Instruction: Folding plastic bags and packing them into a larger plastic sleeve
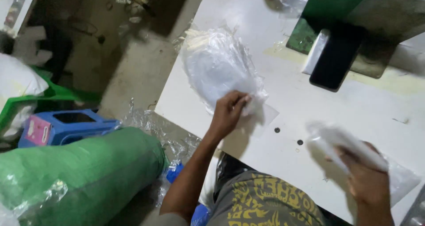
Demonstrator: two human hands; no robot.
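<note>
Pinching the crinkled stack of clear plastic bags (219, 67) at its near edge, your left hand (228, 111) closes on it; your right hand (365, 177) grips a glossy flat packet (354, 148), right of the stack on the white table (354, 106).

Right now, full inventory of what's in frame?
table: 1, white, right half of view
stack of clear plastic bags: 1, whitish, table's left part
packed clear bag: 1, white contents, table's near right edge
phone: 1, black, face up on grey metal plate at table's far side
machine base: 1, green, top right
large sack: 1, green, on floor, lower left
stool: 1, blue, on floor behind sack
loose plastic scraps: several, clear, floor by table edge
shorts: 1, grey with yellow print, bottom centre
left hand: grip pinching near edge of bag stack
right hand: grip on packed bag
</note>
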